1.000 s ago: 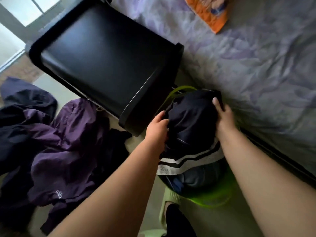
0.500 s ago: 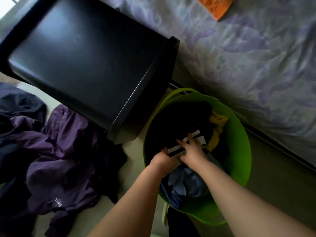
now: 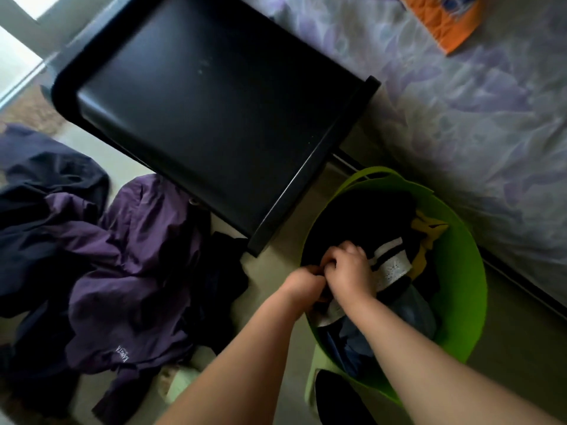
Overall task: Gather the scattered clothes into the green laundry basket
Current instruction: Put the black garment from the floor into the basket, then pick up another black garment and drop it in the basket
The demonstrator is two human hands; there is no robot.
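Both hands — left hand, right hand — clench the dark striped garment, stuffing it into the green laundry basket at lower right — purple jacket waits lower left.

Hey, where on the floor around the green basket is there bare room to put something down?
Bare floor lies between the green basket and the bed, and in a narrow strip between the basket and the purple jacket. The left is crowded with dark clothes. Both hands fill the basket's near side.
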